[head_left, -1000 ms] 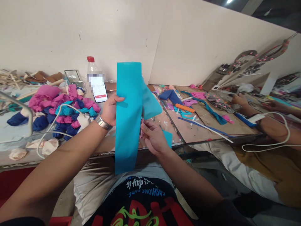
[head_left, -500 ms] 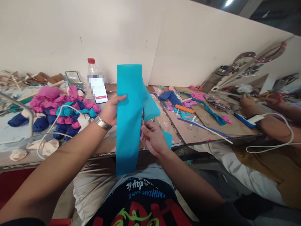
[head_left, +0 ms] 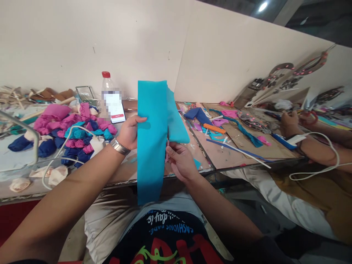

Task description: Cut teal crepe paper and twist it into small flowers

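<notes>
A long turquoise strip of fabric [head_left: 152,146] hangs upright in front of me. My left hand [head_left: 129,132] grips its left edge, with the thumb on the near face and the fingers hidden behind. Close to the strip's right edge, my right hand [head_left: 180,161] is closed on small scissors [head_left: 168,141] with pinkish handles. The dark blades are mostly covered by the fabric and fingers. A loose turquoise flap [head_left: 178,123] sticks out to the right, just above my right hand.
Pink, blue and turquoise fabric bundles [head_left: 66,128] lie left, beside a phone [head_left: 117,113] propped on a red-capped bottle [head_left: 106,80]. Right are fabric scraps [head_left: 198,114], an orange tool [head_left: 214,128] and a white cable [head_left: 337,146]. A co-worker's hands [head_left: 290,121] are at far right.
The turquoise flap has opened out and its lower corner hangs a little lower. Both my hands keep their grips. The view has shifted slightly.
</notes>
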Available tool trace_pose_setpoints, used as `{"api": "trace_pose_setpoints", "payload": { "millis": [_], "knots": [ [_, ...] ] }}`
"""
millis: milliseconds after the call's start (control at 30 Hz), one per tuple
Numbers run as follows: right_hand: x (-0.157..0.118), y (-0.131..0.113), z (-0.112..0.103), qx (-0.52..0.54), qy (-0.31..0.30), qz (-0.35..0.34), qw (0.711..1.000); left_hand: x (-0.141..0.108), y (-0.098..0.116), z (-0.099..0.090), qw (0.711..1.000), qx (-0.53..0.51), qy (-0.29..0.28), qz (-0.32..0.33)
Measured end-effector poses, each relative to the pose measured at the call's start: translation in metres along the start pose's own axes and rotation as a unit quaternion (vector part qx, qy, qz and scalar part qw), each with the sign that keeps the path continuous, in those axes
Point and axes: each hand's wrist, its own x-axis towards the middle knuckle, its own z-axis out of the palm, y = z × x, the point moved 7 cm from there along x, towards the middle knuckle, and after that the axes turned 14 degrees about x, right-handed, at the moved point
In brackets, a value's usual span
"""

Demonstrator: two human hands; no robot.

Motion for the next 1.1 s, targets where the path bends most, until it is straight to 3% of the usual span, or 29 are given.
{"api": "trace_pose_setpoints", "payload": {
  "millis": [267, 567, 1100],
  "knots": [
    [-0.002, 0.001, -0.002, 0.007, -0.009, 0.019, 1.0, 0.001, 0.002, 0.001, 0.999, 0.009, -0.026, 0.016],
    [-0.008, 0.006, -0.012, -0.001, -0.019, 0.03, 0.999, 0.007, 0.007, -0.005, 0.999, 0.021, 0.017, 0.047],
    [-0.007, 0.012, -0.015, -0.011, -0.002, 0.03, 1.0, 0.007, 0.005, -0.006, 0.998, 0.037, 0.019, 0.044]
  ]
}}
